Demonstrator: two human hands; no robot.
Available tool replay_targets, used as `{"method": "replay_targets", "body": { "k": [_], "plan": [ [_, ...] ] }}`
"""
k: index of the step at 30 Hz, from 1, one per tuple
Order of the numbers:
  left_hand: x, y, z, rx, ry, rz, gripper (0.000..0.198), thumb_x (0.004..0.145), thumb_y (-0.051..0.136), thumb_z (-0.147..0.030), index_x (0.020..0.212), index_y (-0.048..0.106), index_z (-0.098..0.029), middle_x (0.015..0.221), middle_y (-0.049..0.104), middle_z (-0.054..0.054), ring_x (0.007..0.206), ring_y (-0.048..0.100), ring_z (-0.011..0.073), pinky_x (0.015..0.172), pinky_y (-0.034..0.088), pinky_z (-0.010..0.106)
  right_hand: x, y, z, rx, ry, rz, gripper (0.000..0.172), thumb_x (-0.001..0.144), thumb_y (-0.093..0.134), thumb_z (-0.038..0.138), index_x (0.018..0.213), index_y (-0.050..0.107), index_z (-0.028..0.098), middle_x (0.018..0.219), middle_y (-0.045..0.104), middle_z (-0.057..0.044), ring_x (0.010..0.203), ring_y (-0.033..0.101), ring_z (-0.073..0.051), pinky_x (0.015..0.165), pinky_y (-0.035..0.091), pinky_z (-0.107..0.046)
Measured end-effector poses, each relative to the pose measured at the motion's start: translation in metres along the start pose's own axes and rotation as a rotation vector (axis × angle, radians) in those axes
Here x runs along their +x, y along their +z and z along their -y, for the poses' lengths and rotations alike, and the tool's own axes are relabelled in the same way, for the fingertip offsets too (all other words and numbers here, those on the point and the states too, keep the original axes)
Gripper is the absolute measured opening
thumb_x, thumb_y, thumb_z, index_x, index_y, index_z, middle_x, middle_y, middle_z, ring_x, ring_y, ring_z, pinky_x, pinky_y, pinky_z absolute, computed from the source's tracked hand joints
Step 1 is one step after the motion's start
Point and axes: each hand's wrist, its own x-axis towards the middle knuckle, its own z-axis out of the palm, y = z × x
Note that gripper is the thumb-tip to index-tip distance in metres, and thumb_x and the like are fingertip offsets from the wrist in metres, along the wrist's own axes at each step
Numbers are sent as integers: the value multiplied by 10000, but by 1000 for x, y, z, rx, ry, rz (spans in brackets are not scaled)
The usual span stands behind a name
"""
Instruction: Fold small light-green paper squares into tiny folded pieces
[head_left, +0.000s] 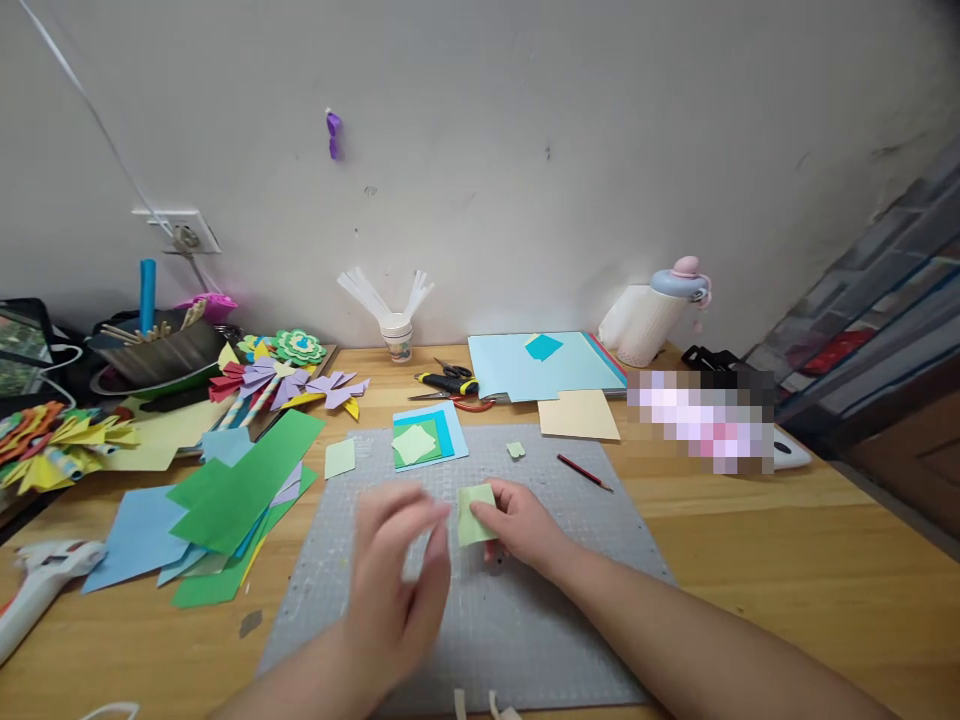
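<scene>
My right hand [525,528] pinches a small pale green paper piece [472,512] above the grey cutting mat [540,620]. To the left of that paper, my left hand [401,580] hovers over the mat, blurred by motion, its fingers loosely curled; whether it holds anything is unclear. A tiny green scrap [514,449] and a red pencil [585,472] lie on the mat's far side. Stacked blue and green squares [424,438] sit at the mat's far edge.
Green and blue paper sheets [225,500] spread at the left beside folded paper flowers [285,385]. Scissors [450,385], a paper cup [397,340], light blue sheets [540,365], a tan sheet [577,415] and a bottle [660,310] stand near the wall. A glue gun [37,590] lies front left.
</scene>
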Motion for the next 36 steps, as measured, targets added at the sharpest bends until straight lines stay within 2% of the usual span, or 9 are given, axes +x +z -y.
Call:
{"method": "replay_targets", "body": {
  "k": [3, 5, 7, 11, 16, 20, 24, 31, 36],
  "plan": [
    [2, 19, 18, -53, -175, 314, 426, 791, 475, -41, 1170, 509, -234, 1013, 596, 46, 944, 571, 188, 817, 480, 370, 1, 0, 2, 38, -5, -26, 160, 763, 535, 327, 734, 499, 174, 515, 542, 65, 342, 502, -73, 310, 287, -164],
    [0, 28, 29, -132, -296, 485, 492, 759, 459, -19, 1195, 467, -247, 1008, 593, 39, 933, 565, 182, 806, 468, 344, 1, 0, 3, 59, -4, -36, 177, 751, 538, 345, 746, 509, 170, 510, 540, 66, 334, 499, -73, 297, 267, -161],
    [-2, 32, 35, -196, -303, 532, 477, 743, 458, -12, 1153, 478, -256, 1054, 586, 32, 967, 545, 179, 840, 441, 335, 3, -1, 3, 76, -2, -35, 190, 743, 550, 353, 750, 516, 166, 512, 549, 63, 324, 498, -74, 289, 254, -159],
    [-2, 30, 34, -288, -240, 561, 366, 749, 496, -36, 1039, 519, -258, 1035, 586, 15, 961, 533, 170, 835, 420, 302, 4, -2, 3, 105, 8, -31, 196, 751, 569, 350, 741, 518, 161, 506, 566, 56, 311, 502, -74, 285, 254, -153],
    [1, 28, 41, -278, -268, 484, 166, 745, 515, -60, 799, 533, -217, 846, 595, -6, 809, 539, 151, 739, 415, 269, 3, -1, 2, 175, -3, 15, 268, 782, 562, 415, 801, 534, 150, 510, 569, 48, 353, 541, -83, 312, 297, -147],
    [2, 29, 55, -258, -294, 416, 183, 738, 486, -49, 808, 532, -212, 842, 595, -5, 820, 546, 155, 747, 414, 278, 3, 0, 0, 243, -28, 38, 349, 784, 558, 456, 970, 469, 175, 589, 614, 37, 420, 596, -113, 338, 357, -156],
    [5, 31, 59, -263, -291, 406, 208, 738, 509, -56, 862, 557, -216, 868, 600, 1, 843, 552, 157, 767, 421, 284, 5, 0, -2, 273, -49, 15, 422, 790, 565, 392, 1106, 359, 202, 636, 659, 24, 442, 615, -124, 350, 382, -157],
    [9, 33, 59, -299, -258, 485, 54, 776, 636, -219, 830, 639, -221, 890, 645, 24, 939, 568, 186, 821, 434, 299, 5, -2, 2, 253, -79, -46, 442, 795, 541, 283, 1174, 325, 213, 587, 633, 59, 400, 586, -112, 339, 371, -147],
    [9, 30, 58, -312, -269, 477, 122, 773, 655, -257, 886, 632, -217, 906, 656, 30, 924, 580, 184, 821, 441, 301, 3, -2, 5, 252, -92, -45, 417, 798, 541, 311, 1149, 341, 207, 582, 628, 59, 392, 576, -107, 347, 369, -150]
  ]
}}
